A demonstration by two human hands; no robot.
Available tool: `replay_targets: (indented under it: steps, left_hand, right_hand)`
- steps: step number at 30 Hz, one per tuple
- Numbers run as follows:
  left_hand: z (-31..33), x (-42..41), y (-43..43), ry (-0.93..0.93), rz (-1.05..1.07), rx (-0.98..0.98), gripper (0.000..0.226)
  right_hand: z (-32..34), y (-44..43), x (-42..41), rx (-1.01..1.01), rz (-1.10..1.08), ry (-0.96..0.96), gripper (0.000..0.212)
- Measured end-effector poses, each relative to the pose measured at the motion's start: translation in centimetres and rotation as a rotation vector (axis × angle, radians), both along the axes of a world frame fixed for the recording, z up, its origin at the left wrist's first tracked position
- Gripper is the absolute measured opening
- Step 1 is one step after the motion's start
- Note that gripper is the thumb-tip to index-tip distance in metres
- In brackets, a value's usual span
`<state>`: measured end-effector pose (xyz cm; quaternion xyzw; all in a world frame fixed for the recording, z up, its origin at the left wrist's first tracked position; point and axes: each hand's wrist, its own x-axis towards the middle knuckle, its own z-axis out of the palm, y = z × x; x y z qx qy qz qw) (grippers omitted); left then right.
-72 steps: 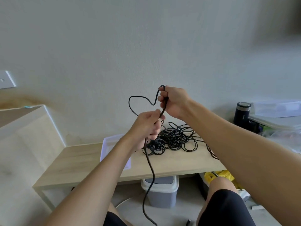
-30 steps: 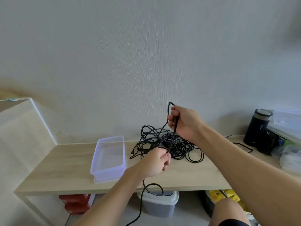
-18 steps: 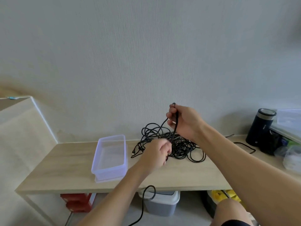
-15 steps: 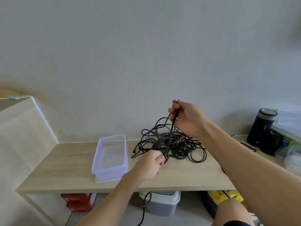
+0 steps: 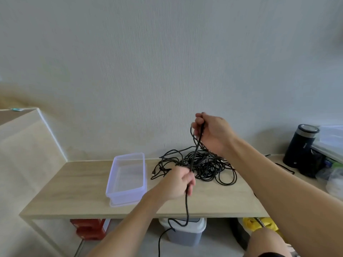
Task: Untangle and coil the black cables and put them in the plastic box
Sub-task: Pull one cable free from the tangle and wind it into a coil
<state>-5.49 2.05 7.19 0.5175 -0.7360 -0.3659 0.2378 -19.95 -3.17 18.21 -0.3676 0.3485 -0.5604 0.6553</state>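
Black cables (image 5: pixel 204 167) are lying in a loose tangled heap on the pale wooden surface (image 5: pixel 74 191), toward its back edge and close to the white wall (image 5: pixel 148 71). One strand (image 5: pixel 194 153) is running taut out of that heap between the two hands. The right hand (image 5: pixel 213 130) is hovering above the tangle with its fingers curled round the upper end of the strand, gripping it in a closed fist, with what looks like a small loop of the same cable showing beside the knuckles. The left hand (image 5: pixel 179 182) is sitting lower and nearer the person, just in front of the heap, with thumb and fingers closed on the strand and pinching it. Below this hand the cable is hanging past the front edge of the surface, curling once and dropping out of the bottom of the view. A clear plastic box (image 5: pixel 126 196) is standing open-topped on the surface to the left of the cables, near them but not touching, and seems to be resting on a flat clear piece of the same outline. At the far right a dark cylindrical container (image 5: pixel 300 145) with a metal top is standing upright beside some clear plastic items (image 5: pixel 332 145) that are blurring at the frame edge. Under the surface a grey bin (image 5: pixel 185 233), a red object (image 5: pixel 89 229) and a yellow object (image 5: pixel 259 222) are showing, and the person's bare knee (image 5: pixel 267 242) is poking in at the lower right.
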Motion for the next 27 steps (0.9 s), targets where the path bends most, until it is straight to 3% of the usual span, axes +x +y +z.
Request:
replay_targets:
  steps: [2,3,6,8,12,15,17,20,23,24,27]
  left_hand:
    - [-0.8,0.5,0.4,-0.081,-0.003,0.094,0.031]
    - [-0.3,0.4,0.5,-0.033,0.028,0.091,0.026]
    - [3.6,-1.0,0.7,0.304,0.158,0.04,0.02]
    - [5.7,-1.8,0.1,0.418,0.238,-0.075,0.027]
    - [5.5,-1.5,-0.3,0.293,0.24,-0.223,0.032]
    - [3.8,0.2,-0.2,-0.038,0.076,-0.119,0.032]
    - [2.7,1.0,0.2,-0.134,-0.028,-0.011,0.029]
    - [3.7,0.4,0.6,-0.005,-0.008,0.035,0.022]
    - [6.0,-1.5,0.4,0.365,0.121,0.032,0.028]
    - [6.3,-1.8,0.4,0.381,0.165,-0.038,0.032]
    - [4.6,-1.2,0.5,0.137,0.178,-0.166,0.034]
  right_hand:
    - [-0.3,-0.1,-0.1,-0.003,-0.011,0.022,0.026]
    - [-0.7,-0.1,0.0,-0.006,-0.014,0.042,0.026]
    - [-1.8,0.0,0.7,-0.002,0.008,0.086,0.025]
    - [-2.3,0.3,1.0,0.002,0.032,0.078,0.024]
    - [-1.5,0.8,1.0,0.008,0.049,0.076,0.023]
    - [-0.6,0.5,0.4,0.081,-0.012,-0.075,0.025]
    - [-0.5,0.0,-0.2,0.101,-0.075,-0.095,0.026]
    - [-1.1,0.4,0.4,0.04,-0.058,0.026,0.027]
    - [-1.4,1.1,1.4,0.004,0.038,0.061,0.024]
    - [-1.2,1.3,1.5,0.003,0.051,0.051,0.022]
    - [-0.1,0.9,1.0,0.004,-0.024,0.038,0.024]
